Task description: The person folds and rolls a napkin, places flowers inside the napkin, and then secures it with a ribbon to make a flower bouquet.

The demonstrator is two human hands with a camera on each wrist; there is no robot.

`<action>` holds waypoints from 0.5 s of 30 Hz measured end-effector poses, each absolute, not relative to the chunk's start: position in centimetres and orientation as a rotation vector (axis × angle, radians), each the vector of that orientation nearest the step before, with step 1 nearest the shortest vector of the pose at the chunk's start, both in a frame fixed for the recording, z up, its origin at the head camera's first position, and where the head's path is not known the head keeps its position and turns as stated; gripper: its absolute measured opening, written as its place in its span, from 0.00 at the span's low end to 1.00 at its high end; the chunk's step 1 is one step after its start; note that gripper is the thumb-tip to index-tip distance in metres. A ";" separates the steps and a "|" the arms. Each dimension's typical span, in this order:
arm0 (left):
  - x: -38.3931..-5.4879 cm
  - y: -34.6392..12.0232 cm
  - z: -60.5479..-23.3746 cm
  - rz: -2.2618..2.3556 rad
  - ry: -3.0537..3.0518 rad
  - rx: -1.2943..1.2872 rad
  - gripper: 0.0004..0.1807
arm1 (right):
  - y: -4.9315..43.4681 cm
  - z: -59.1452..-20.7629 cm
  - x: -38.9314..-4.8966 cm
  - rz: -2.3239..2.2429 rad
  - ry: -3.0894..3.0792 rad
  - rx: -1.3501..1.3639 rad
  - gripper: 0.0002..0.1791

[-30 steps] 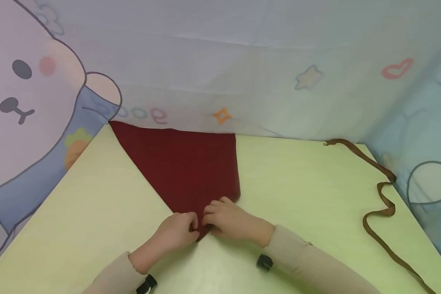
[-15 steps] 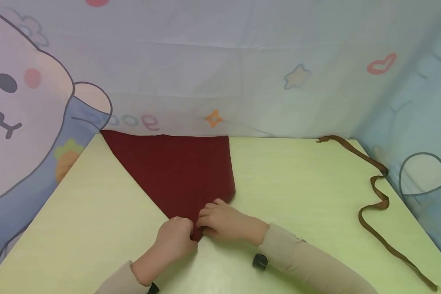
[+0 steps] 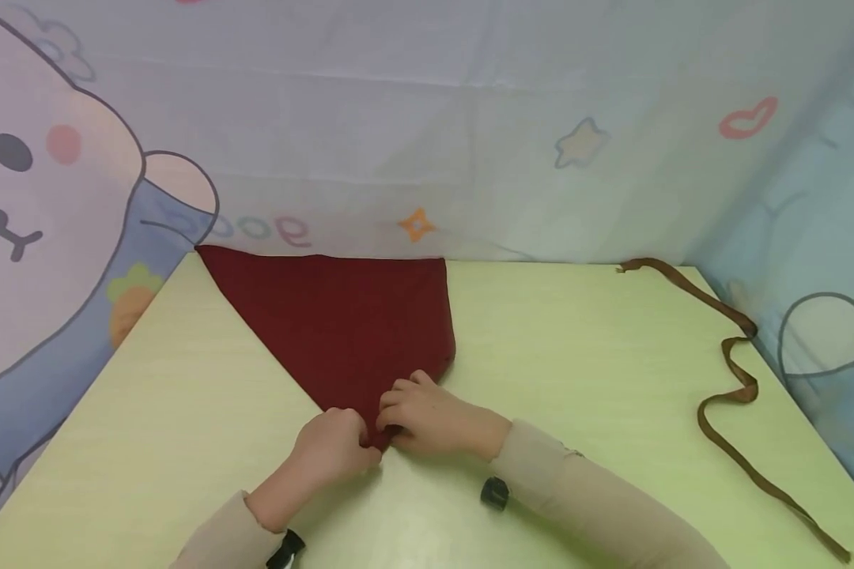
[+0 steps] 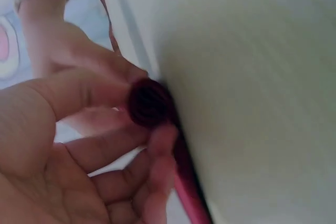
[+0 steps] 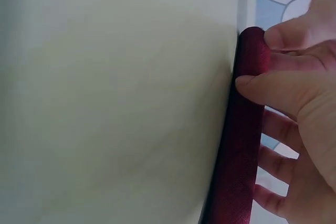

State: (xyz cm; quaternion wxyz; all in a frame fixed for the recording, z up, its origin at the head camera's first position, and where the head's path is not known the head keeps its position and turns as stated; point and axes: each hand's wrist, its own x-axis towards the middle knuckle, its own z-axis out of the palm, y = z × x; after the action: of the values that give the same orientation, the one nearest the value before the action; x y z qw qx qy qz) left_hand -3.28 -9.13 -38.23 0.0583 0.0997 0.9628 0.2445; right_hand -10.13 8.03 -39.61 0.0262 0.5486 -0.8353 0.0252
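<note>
a dark red cloth (image 3: pixel 341 324) lies on the left half of the table (image 3: pixel 576 356), from its back edge toward the person, its near side rolled up. above the table's surface, the left hand (image 3: pixel 333 446) pinches the roll's end with thumb and fingers; the right hand (image 3: pixel 437 415) grips the roll too. a brown ribbon (image 3: pixel 743 392) winds along the table's right edge.

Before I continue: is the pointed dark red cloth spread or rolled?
The pointed dark red cloth is partly rolled: the left wrist view shows its end coiled in layers, while the head view shows the rest spread.
</note>
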 end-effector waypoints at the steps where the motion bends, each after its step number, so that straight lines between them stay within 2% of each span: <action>1: -3.1 -9.0 -38.1 0.688 2.955 0.317 0.23 | 7.9 -39.6 -10.2 0.063 -2.581 1.698 0.09; 4: -2.7 -8.6 -38.0 0.563 3.064 0.389 0.23 | 7.6 -39.5 -10.4 0.037 -2.567 1.710 0.09; 8: -2.6 -8.2 -37.9 0.484 3.137 0.448 0.27 | 7.4 -39.4 -10.6 0.031 -2.541 1.718 0.09; 15: -3.5 -9.0 -37.8 0.657 3.017 0.323 0.26 | 7.3 -39.0 -10.5 0.143 -2.583 1.702 0.10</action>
State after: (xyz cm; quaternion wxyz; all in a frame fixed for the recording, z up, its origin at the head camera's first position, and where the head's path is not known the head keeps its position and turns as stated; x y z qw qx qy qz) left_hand -3.45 -9.02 -37.77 0.0186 0.1040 0.9716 0.2118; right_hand -10.53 7.27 -39.02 0.0224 0.5494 -0.8340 0.0461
